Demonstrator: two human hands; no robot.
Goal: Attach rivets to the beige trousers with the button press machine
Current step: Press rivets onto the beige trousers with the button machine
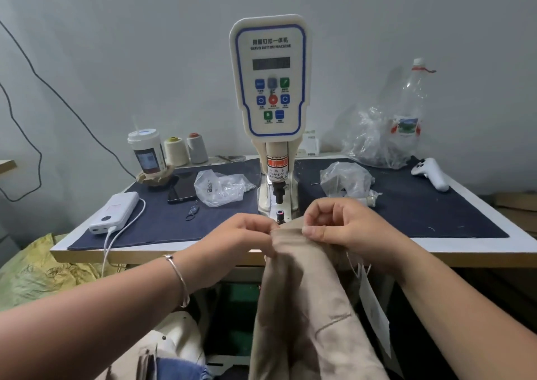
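While the beige trousers [305, 307] hang over the near desk [479, 249] edge, their top hem sits just below the button press machine [270, 89], pinched at two points. Left hand [241, 234] has its grip closed on the hem's left corner, fingers curled; right hand [340, 225] pinches the right side, thumb flat on the cloth. Both forearms reach in from below. Plastic bags [220, 188] lie well apart on the dark mat either side.
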